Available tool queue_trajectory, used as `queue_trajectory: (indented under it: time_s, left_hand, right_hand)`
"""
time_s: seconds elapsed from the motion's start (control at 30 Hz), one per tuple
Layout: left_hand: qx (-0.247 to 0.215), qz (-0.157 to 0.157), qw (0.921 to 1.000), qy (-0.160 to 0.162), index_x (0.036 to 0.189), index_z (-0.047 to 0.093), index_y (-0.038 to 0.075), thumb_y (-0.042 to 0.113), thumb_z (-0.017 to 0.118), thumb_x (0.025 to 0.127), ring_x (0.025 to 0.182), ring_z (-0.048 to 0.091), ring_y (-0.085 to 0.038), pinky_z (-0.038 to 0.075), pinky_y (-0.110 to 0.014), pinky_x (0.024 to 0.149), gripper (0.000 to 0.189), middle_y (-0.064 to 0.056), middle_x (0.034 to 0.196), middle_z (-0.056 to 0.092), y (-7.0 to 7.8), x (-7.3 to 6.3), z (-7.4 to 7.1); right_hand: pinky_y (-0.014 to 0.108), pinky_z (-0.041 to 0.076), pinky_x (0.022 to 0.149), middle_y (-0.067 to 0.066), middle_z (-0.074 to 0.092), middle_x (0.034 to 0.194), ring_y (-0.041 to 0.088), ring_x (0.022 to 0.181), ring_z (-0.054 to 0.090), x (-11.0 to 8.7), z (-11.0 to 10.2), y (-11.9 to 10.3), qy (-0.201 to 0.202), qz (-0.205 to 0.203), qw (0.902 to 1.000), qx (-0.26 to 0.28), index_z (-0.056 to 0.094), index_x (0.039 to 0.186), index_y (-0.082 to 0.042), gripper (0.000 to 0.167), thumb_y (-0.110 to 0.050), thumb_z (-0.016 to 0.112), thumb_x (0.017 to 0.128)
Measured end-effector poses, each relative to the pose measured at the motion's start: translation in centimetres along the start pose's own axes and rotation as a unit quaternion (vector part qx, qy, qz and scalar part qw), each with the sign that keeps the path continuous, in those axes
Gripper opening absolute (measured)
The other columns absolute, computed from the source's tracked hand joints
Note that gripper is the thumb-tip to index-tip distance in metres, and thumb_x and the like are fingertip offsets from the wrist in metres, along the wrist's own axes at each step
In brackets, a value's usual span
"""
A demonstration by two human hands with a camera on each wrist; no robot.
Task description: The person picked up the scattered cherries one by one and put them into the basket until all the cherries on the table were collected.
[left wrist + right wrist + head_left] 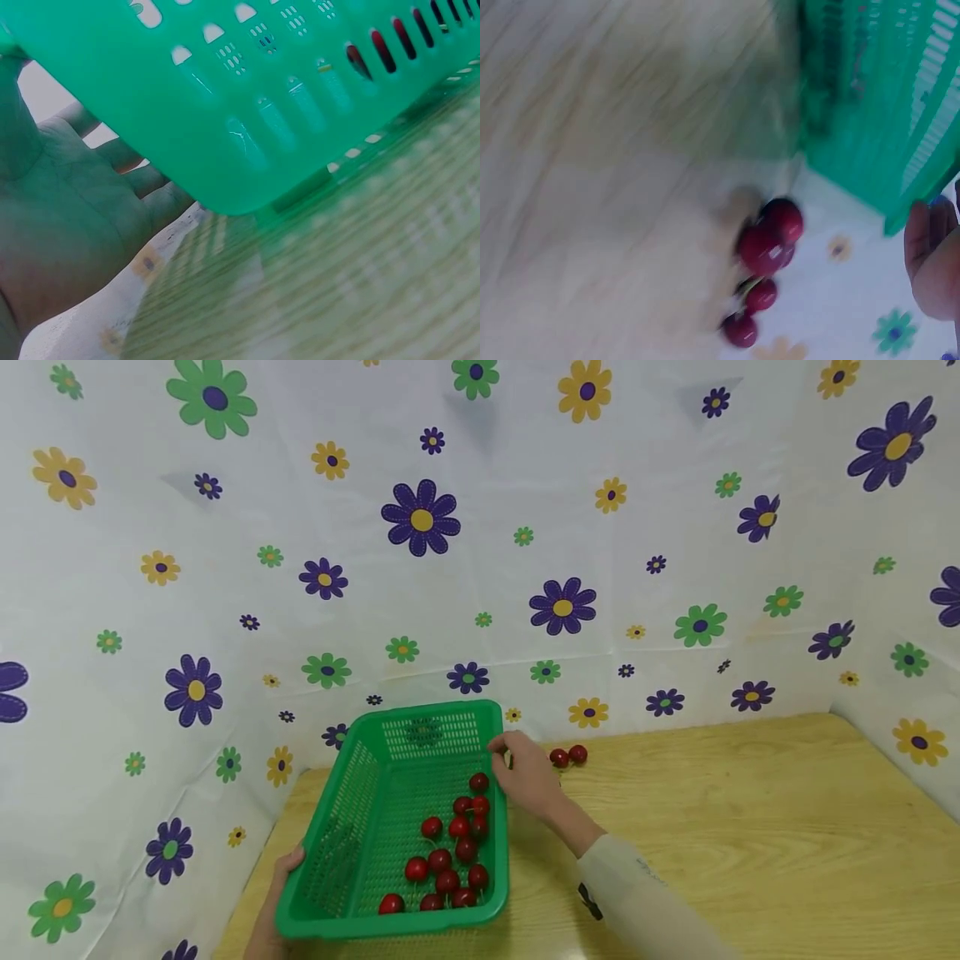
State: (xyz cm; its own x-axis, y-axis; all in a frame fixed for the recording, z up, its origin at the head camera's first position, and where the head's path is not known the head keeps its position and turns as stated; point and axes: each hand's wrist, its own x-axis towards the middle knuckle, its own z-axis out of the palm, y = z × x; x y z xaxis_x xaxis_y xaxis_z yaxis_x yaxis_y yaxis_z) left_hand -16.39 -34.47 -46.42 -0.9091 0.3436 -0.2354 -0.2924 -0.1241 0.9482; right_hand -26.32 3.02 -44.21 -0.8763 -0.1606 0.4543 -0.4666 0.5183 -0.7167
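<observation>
A green plastic basket (390, 781) with slotted walls is tilted above the table, its left side higher. Several dark red cherries (439, 860) lie in it, gathered toward the right wall and front. My left hand (279, 893) holds the basket's left rim; in the left wrist view its palm (71, 202) faces the basket's outer wall. At the back of the right rim, my right hand (531, 777) has its bent fingers and thumb at the edge. The right wrist view shows that hand (936, 262) partly, beside the basket's corner.
Several loose cherries (763, 247) lie on the wooden table (720, 835) by its back edge, just right of the basket. A white flowered cloth (480, 585) hangs behind the table and along both sides.
</observation>
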Motion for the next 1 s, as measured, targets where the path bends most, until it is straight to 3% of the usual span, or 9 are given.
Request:
queue_trajectory:
  time_s: [0.03,0.1,0.17,0.23,0.27,0.37,0.57,0.8,1.0]
  left_hand:
    - [0.011,-0.008,0.9996,0.025,0.102,0.065,0.046,0.047,0.012,0.104,0.091,0.063,-0.005,0.051,-0.023,0.086,0.054,0.014,0.100,0.066,0.9,-0.5,1.2]
    - [0.014,0.001,0.9997,0.021,0.101,0.065,0.044,0.049,0.016,0.104,0.091,0.062,-0.004,0.051,-0.023,0.085,0.049,0.014,0.099,0.065,1.3,-0.7,1.7]
    - [0.004,0.009,0.9999,0.004,0.106,0.065,0.043,0.055,0.021,0.102,0.094,0.062,-0.006,0.052,-0.025,0.086,0.046,0.012,0.103,0.065,-0.1,0.2,-0.4]
    - [0.006,-0.002,0.9996,0.027,0.104,0.065,0.043,0.057,0.020,0.101,0.093,0.064,-0.008,0.053,-0.027,0.085,0.047,0.011,0.102,0.067,-0.9,0.7,-1.5]
    - [0.005,-0.002,0.9997,0.023,0.105,0.066,0.044,0.058,0.021,0.101,0.093,0.064,-0.008,0.053,-0.027,0.086,0.047,0.011,0.103,0.067,-1.2,0.9,-2.0]
    - [0.004,-0.015,0.9992,0.038,0.103,0.066,0.044,0.058,0.019,0.101,0.092,0.065,-0.009,0.054,-0.027,0.085,0.049,0.010,0.102,0.068,-1.0,0.8,-1.7]
    - [0.001,-0.005,0.9995,0.030,0.102,0.067,0.041,0.055,0.019,0.101,0.092,0.065,-0.008,0.053,-0.025,0.086,0.051,0.011,0.101,0.069,-1.0,0.6,-1.1]
    - [0.001,0.026,0.9997,0.000,0.113,0.064,0.052,0.051,0.014,0.104,0.096,0.063,-0.007,0.052,-0.026,0.087,0.050,0.014,0.107,0.067,-1.4,0.7,-0.7]
    - [-0.007,-0.002,1.0000,0.005,0.111,0.063,0.051,0.053,0.011,0.103,0.098,0.063,-0.008,0.051,-0.026,0.090,0.052,0.013,0.108,0.066,-1.2,0.6,-0.4]
  right_hand:
    - [0.028,0.048,0.066,0.005,0.063,0.101,0.014,0.074,0.052,0.0,-0.4,0.4,0.014,0.011,0.9999,-0.001,0.066,0.107,-0.006,0.015,-0.008,0.055,0.096]
    - [0.030,0.048,0.065,0.007,0.061,0.100,0.016,0.074,0.052,-0.1,-1.3,1.4,0.034,0.039,0.9986,-0.009,0.065,0.107,-0.005,0.015,-0.007,0.056,0.095]
    - [0.032,0.049,0.067,0.007,0.062,0.098,0.018,0.076,0.053,-0.2,-2.2,2.6,0.035,0.074,0.9961,-0.032,0.066,0.106,-0.006,0.015,-0.008,0.057,0.094]
    - [0.033,0.049,0.068,0.007,0.063,0.095,0.018,0.077,0.055,-0.3,-3.1,3.7,0.015,0.106,0.9926,-0.057,0.067,0.104,-0.005,0.016,-0.008,0.058,0.092]
    - [0.034,0.050,0.069,0.007,0.064,0.095,0.019,0.078,0.056,-0.4,-3.5,4.3,0.003,0.117,0.9906,-0.070,0.067,0.104,-0.004,0.016,-0.007,0.059,0.091]
    - [0.036,0.053,0.071,0.008,0.067,0.097,0.021,0.082,0.060,-0.6,-4.2,5.8,-0.043,0.137,0.9831,-0.114,0.068,0.104,-0.003,0.017,-0.007,0.060,0.090]
    - [0.039,0.055,0.072,0.010,0.071,0.104,0.027,0.091,0.066,-1.6,-4.5,7.9,-0.116,0.139,0.9633,-0.198,0.073,0.105,-0.007,0.019,-0.006,0.063,0.089]
    - [0.042,0.056,0.073,0.013,0.071,0.110,0.032,0.098,0.067,-2.5,-4.6,8.4,-0.139,0.111,0.9541,-0.241,0.070,0.116,-0.009,0.025,-0.007,0.063,0.092]
    - [0.044,0.056,0.079,0.012,0.070,0.113,0.032,0.102,0.066,-2.5,-4.8,8.6,-0.159,0.101,0.9493,-0.252,0.069,0.119,-0.008,0.026,-0.008,0.063,0.094]
